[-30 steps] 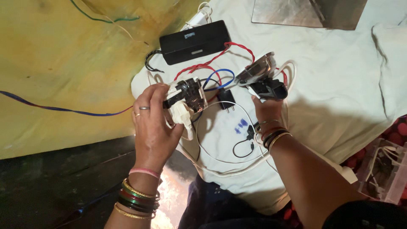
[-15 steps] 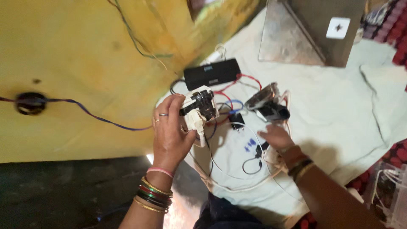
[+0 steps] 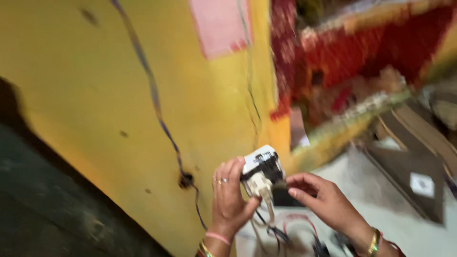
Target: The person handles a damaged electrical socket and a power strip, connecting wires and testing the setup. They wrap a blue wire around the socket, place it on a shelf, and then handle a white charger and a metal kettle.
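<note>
Since half a second ago the view has swung up and left, and both hands have lifted the small white-and-black electrical part (image 3: pixel 262 172) off the white cloth (image 3: pixel 342 190) toward the yellow wall (image 3: pixel 95 95). Now the left hand (image 3: pixel 228 200) is clenched around the part, thumb pressed against its pale lower end, a ring on one finger and bangles (image 3: pixel 209 245) at the wrist. At three o'clock of the part, the right hand (image 3: pixel 328 204) touches its black side with the fingertips (image 3: pixel 291 183); whether that grip is closed I cannot tell through the blur. Thin wires (image 3: pixel 269 226) hang from the part toward six o'clock. At nine o'clock a blue cord (image 3: pixel 157 114) runs down the wall.
</note>
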